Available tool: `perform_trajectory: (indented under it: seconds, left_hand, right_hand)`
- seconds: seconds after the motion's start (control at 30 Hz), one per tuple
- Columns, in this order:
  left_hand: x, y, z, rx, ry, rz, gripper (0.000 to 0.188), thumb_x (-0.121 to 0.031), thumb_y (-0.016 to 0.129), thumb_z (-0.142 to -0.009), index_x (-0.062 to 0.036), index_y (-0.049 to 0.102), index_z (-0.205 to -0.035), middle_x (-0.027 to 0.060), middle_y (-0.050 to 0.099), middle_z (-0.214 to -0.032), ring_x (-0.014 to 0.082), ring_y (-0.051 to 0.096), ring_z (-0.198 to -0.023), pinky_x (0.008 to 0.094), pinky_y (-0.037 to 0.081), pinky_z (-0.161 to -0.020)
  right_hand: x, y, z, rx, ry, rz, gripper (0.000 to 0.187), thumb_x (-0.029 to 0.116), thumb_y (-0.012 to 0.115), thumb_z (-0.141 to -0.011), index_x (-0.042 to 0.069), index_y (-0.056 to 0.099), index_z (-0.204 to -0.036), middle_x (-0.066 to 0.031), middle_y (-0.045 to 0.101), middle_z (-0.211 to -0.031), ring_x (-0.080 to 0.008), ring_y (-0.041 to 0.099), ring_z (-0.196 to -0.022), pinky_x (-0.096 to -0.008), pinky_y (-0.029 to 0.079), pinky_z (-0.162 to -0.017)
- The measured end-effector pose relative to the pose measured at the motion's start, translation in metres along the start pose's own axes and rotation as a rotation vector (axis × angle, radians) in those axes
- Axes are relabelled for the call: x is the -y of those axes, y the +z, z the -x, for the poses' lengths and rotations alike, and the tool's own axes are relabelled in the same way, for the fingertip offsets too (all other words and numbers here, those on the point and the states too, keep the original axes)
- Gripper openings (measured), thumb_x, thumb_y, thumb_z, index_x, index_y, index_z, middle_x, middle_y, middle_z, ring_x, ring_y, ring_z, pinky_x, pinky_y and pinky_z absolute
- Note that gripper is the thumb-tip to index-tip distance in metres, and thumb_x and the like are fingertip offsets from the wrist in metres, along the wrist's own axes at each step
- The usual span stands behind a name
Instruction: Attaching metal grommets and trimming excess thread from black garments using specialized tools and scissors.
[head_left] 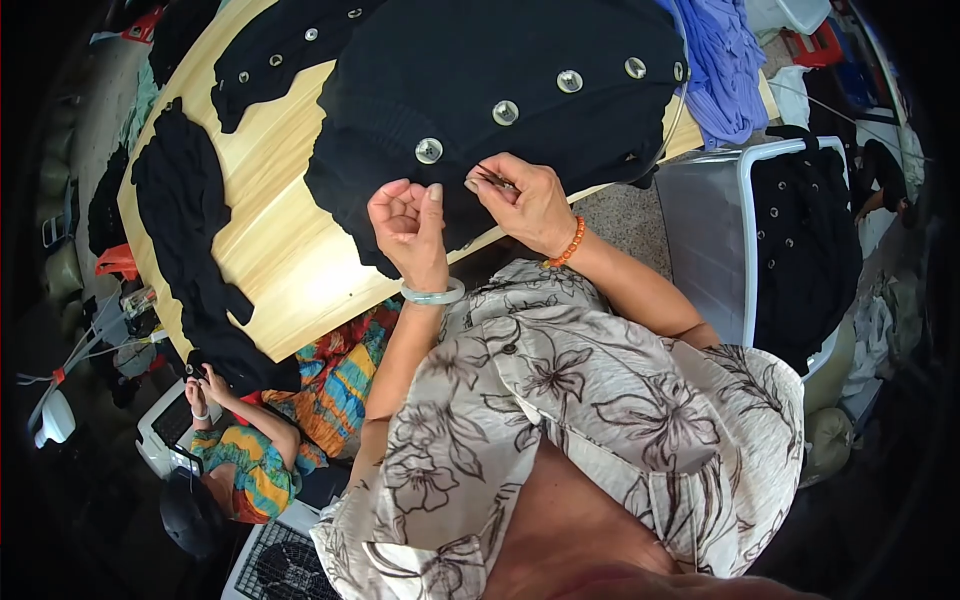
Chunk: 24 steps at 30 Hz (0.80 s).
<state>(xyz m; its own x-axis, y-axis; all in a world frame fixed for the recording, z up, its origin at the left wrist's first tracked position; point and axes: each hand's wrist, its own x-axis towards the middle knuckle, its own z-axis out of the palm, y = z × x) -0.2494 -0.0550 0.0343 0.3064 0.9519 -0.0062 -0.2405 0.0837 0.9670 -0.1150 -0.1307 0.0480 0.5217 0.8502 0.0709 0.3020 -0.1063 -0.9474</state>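
**Hands work the hem of a buttoned black garment**

A person's two hands meet at the near edge of a black garment (500, 60) spread across a pale wooden counter (275, 240). The right hand (530, 205), with an orange bead bracelet (567, 245) at its wrist, has its grip closed on a small, thin metal tool (490, 177), apparently snips or a needle, too small to tell which. The tool's tip lies against the cloth just below a row of large silver buttons (505, 112). The left hand (410, 225), wearing a pale green bangle (432, 294), sits just beside the right, its fingers curled loosely toward the palm and the thumb raised; it rests against the garment's edge, though whether it pinches the fabric cannot be told.

Beyond the hands, a second black buttoned piece (280, 50) lies on the far part of the counter. Well to the left of the left hand, a long strip of black fabric (190, 240) runs along the counter's edge. To the right of the right hand stands a white bin (715, 240) holding more black buttoned clothing, with lilac cloth (725, 70) heaped above it. Below and to the left, another person in a bright patterned top (250, 465) handles the end of the black strip.
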Motion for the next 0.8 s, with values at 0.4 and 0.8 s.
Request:
perform_trajectory:
  seconds: [0.4, 0.8]
  left_hand:
    - [-0.01, 0.014, -0.022, -0.036, -0.465, 0.135, 0.009, -0.008, 0.072, -0.089, -0.0003, 0.069, -0.093, 0.0089, 0.069, -0.074, 0.0079, 0.052, -0.047, 0.0203, 0.035, -0.041]
    - [-0.008, -0.006, -0.009, 0.121, -0.38, 0.173, 0.009, -0.009, 0.068, -0.092, -0.0011, 0.069, -0.096, 0.0082, 0.07, -0.078, 0.0085, 0.058, -0.058, 0.0199, 0.043, -0.051]
  right_hand:
    - [0.0, -0.007, 0.005, 0.026, 0.018, 0.014, 0.012, 0.009, 0.071, -0.087, 0.0, 0.066, -0.093, -0.0021, 0.066, -0.073, -0.0024, 0.05, -0.055, -0.0215, 0.041, -0.051]
    - [0.014, -0.027, 0.001, 0.22, 0.027, 0.123, 0.024, 0.015, 0.069, -0.089, 0.0, 0.063, -0.107, -0.0038, 0.065, -0.076, -0.007, 0.052, -0.06, -0.0254, 0.043, -0.055]
